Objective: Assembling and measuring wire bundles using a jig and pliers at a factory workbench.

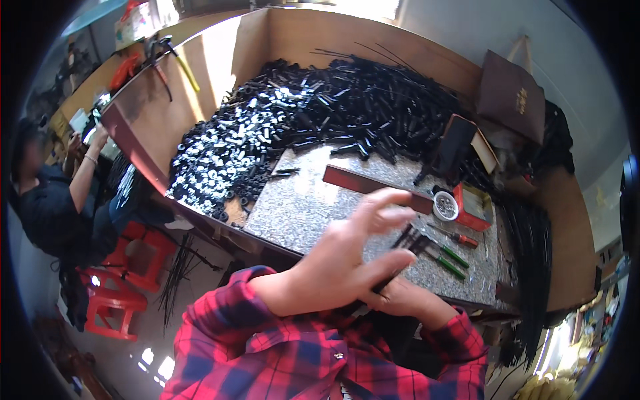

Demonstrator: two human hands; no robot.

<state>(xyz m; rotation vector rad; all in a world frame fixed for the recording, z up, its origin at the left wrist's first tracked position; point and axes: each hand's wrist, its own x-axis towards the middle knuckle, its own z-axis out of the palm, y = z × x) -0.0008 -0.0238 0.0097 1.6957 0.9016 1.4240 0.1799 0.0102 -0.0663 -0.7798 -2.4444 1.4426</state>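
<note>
My left hand (pixel 327 260) is raised over the near edge of the stone-patterned board (pixel 303 213), fingers and thumb spread apart and slightly blurred. Just behind and below it, my right hand (pixel 400 298) is closed around a slim black rod-shaped part (pixel 408 239). The part slants up and away, and my left hand hides some of it. Two green-handled tools (pixel 448 261) lie to the right of the part, with a red-handled screwdriver (pixel 463 240) beyond them. A long brown bar (pixel 353 181) lies across the board, partly behind my left fingers.
A large heap of black tubes and rings (pixel 320 107) fills the back of the walled bench. On the right are a white cup of small pieces (pixel 445 207), a red box (pixel 472 213) and a propped phone (pixel 455 143). Another person (pixel 50 200) sits left, near red stools (pixel 117 303).
</note>
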